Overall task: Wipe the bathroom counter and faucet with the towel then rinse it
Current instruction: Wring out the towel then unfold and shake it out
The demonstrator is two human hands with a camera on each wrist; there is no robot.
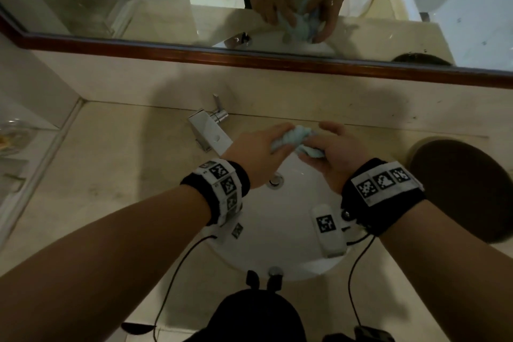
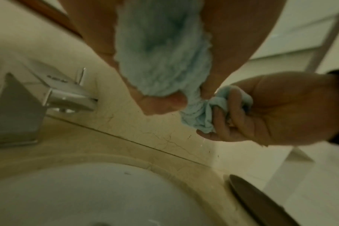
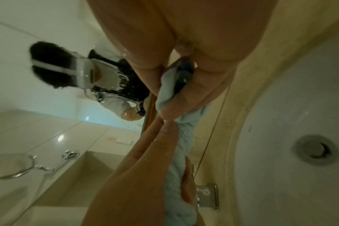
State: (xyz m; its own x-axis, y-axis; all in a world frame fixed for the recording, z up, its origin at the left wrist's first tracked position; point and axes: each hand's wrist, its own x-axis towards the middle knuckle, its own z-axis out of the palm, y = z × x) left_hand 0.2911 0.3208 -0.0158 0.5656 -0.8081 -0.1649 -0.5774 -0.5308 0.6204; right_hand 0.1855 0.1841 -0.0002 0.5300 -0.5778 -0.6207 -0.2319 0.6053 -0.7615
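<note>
A light blue towel (image 1: 298, 139) is bunched and twisted between both hands over the back of the white sink basin (image 1: 277, 244). My left hand (image 1: 256, 157) grips one end of the towel (image 2: 161, 53), fingers curled round it. My right hand (image 1: 330, 155) grips the other end (image 2: 201, 116), fingers wrapped into the cloth. In the right wrist view the towel (image 3: 181, 154) runs as a twisted rope between the two hands. A few drops fall below the right hand. The chrome faucet (image 1: 208, 128) stands just left of my left hand; no water runs from it.
The beige stone counter (image 1: 97, 175) surrounds the basin, with the drain (image 1: 276, 181) beneath my left wrist. A dark round object (image 1: 458, 189) lies on the counter at right. A wood-framed mirror (image 1: 249, 55) runs along the back. A glass dish (image 1: 11, 136) sits far left.
</note>
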